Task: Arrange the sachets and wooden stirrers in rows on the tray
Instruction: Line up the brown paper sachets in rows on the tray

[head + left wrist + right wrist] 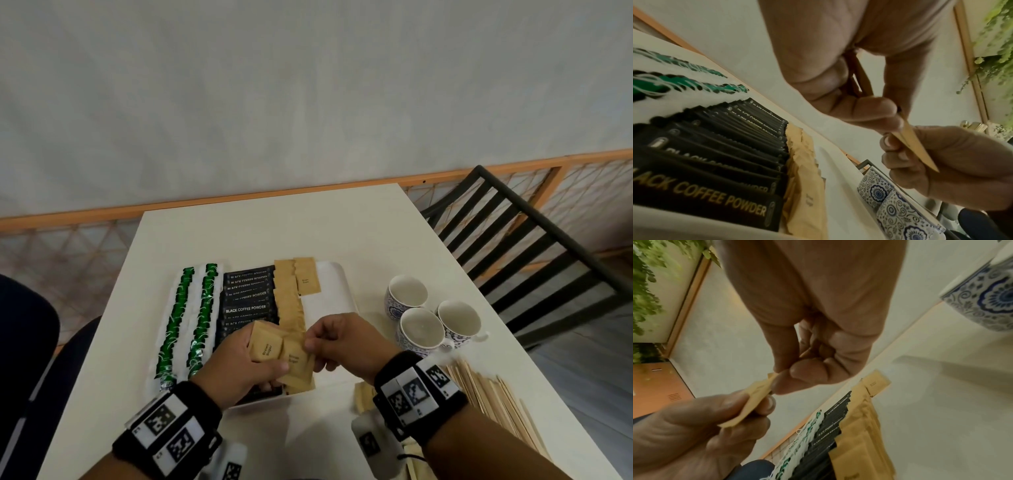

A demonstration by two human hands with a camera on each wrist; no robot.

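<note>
A white tray (337, 286) holds rows of green-and-white sachets (181, 318), black coffee powder sachets (246, 301) and brown sugar sachets (289, 298); one more brown sachet (307, 275) starts a further row at the back. Above the tray's near end my left hand (246, 359) grips a small stack of brown sugar sachets (270, 347). My right hand (337, 337) pinches the right edge of one sachet (297, 359) in that stack. Wooden stirrers (493, 397) lie piled on the table to the right.
Three blue-patterned cups (419, 329) stand right of the tray. A few brown sachets (363, 395) lie on the table (274, 226) under my right wrist. A black slatted chair (527, 236) stands beyond the table's right edge.
</note>
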